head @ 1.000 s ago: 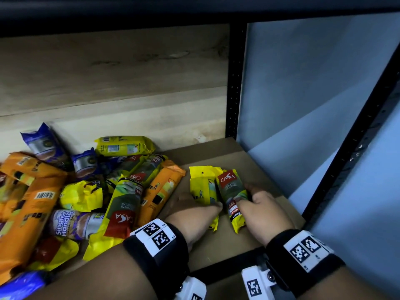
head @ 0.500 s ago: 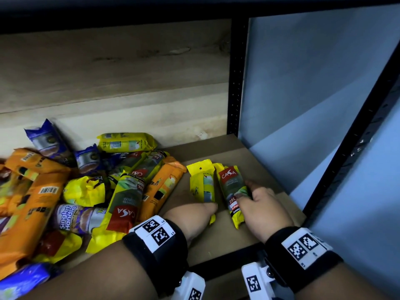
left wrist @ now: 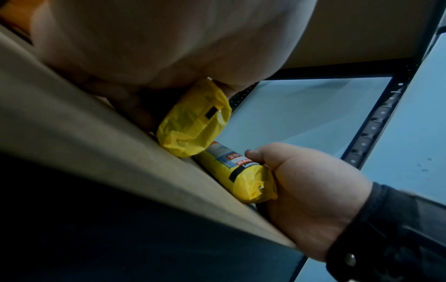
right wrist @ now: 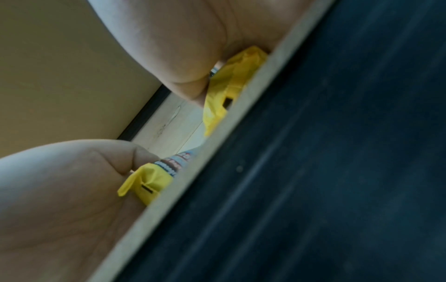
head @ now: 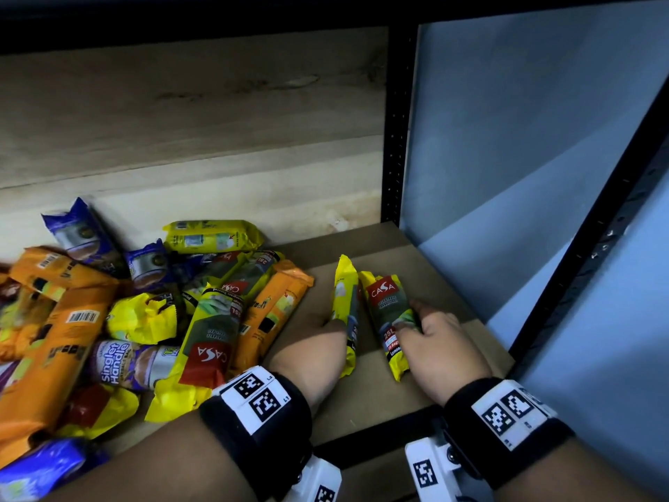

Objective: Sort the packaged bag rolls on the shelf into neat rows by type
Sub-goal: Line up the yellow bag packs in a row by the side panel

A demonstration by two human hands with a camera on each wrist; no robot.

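Casa rolls: two yellow packs lie side by side on the shelf's (head: 365, 393) right end, starting a row. My right hand (head: 440, 347) clamps the face-up pack (head: 389, 313); left hand (head: 311, 347) grips the other (head: 345, 302), tipped on edge, likely squaring them. Unsorted pile (head: 119, 320) sits left.

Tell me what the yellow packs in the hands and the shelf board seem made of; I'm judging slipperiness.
Yellow packs: thin plastic film by the look, glossy, with crinkled, crimped ends. Shelf board: matte brown, no visible grain, likely fibreboard or hardboard, though the look leaves it open.
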